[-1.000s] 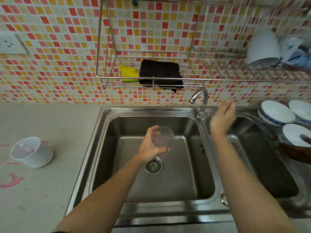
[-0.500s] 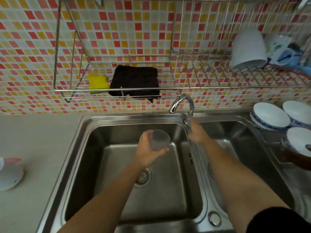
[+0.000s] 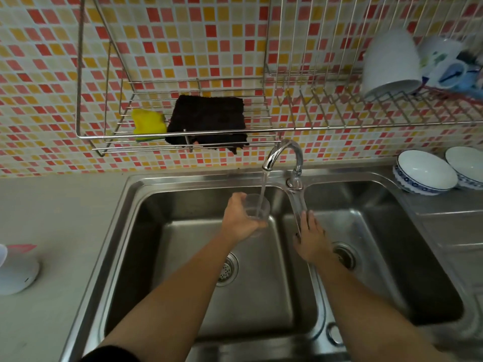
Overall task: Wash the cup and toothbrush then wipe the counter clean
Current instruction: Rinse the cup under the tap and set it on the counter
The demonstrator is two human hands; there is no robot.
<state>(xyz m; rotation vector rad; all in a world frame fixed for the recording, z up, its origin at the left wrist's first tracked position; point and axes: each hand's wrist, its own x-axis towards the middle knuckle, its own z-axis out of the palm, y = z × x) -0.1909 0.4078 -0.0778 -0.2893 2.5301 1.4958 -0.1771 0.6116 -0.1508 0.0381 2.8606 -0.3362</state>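
Here, the left hand (image 3: pixel 241 221) curls its fingers round the clear cup (image 3: pixel 258 208), held under water running from the faucet (image 3: pixel 284 152) over the left basin (image 3: pixel 261 296). The right hand (image 3: pixel 309 239) lies near the divider (image 3: pixel 321 309), fingers straight and close together.

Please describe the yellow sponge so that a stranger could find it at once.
Look at the wire rack on the tiled wall above the sink. On its shelf, left of the dark cloth, lies the sponge; it alone is bright yellow.
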